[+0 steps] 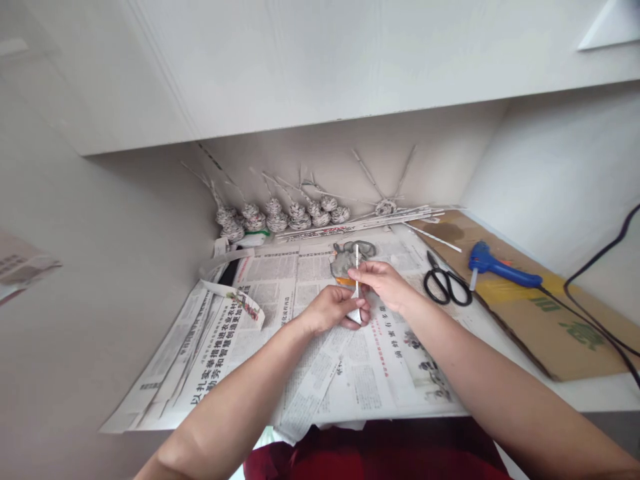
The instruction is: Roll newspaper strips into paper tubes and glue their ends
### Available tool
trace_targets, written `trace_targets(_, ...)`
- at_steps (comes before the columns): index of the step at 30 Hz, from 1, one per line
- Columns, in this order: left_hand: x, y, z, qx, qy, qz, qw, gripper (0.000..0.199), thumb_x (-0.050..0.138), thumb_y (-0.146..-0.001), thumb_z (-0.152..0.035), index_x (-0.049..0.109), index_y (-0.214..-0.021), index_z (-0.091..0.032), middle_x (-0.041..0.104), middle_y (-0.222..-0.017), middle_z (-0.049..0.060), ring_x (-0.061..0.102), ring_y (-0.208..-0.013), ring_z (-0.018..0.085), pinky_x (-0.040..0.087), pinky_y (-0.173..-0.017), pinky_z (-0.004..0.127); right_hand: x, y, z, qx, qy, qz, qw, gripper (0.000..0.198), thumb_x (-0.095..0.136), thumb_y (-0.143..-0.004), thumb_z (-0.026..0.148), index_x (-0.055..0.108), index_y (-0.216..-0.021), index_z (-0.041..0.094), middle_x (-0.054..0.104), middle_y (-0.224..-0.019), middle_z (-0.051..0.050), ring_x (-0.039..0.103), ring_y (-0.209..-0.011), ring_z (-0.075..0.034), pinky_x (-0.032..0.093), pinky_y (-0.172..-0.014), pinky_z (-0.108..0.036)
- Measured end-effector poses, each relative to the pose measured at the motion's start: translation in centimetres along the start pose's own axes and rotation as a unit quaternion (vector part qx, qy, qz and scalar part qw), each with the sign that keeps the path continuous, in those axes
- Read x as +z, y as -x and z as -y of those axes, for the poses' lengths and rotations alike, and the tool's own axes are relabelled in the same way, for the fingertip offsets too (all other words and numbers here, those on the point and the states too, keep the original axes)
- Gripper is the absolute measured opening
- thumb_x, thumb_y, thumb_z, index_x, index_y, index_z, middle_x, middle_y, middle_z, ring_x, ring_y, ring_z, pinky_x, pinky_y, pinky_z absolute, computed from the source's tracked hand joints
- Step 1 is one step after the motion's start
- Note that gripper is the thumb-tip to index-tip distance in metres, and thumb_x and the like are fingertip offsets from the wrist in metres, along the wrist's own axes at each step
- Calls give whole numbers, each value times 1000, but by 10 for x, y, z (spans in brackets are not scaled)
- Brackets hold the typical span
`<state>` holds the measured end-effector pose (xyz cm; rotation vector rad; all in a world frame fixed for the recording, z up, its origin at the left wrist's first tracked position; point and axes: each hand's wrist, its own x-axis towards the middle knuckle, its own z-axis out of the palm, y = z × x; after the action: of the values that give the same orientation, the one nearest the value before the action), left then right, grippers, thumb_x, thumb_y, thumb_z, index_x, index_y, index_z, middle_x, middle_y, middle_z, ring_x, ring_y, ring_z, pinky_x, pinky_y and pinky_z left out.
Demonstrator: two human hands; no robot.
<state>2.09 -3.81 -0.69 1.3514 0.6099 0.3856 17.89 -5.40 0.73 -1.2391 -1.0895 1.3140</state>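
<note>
A thin rolled newspaper tube (357, 257) stands nearly upright between my hands. My left hand (333, 309) is closed around its lower end, where the paper widens into a flat white fold (355, 313). Higher up, my right hand (383, 283) pinches the tube between thumb and fingers. From under my left hand a long newspaper strip (315, 380) runs down toward the table's front edge. Just beyond my hands lies a grey object (341, 263) whose kind I cannot make out, with an orange piece (344, 281) beside it, partly hidden by my fingers.
Newspaper sheets (270, 293) cover the table. Several woven paper gourds (277, 217) line the back wall, near a bundle of paper sticks (390, 219). Black-handled scissors (447, 283) and a blue glue gun (505, 267) lie right, the gun on cardboard (550, 340). A white panel (310, 67) overhangs.
</note>
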Motion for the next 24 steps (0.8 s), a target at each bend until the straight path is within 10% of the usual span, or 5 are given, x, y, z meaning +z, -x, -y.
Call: trace_targets(24,1,0,-2,8,20,-9,1000,44,64,-71,-51,64,-85,-8,64,-77,11,63,-72,18,52,-61,30,-3,1,-1,26,0,109,994,34,68,-69,48,61,-81,17,55,-50,3,49,-39,-11,37,-38,-24)
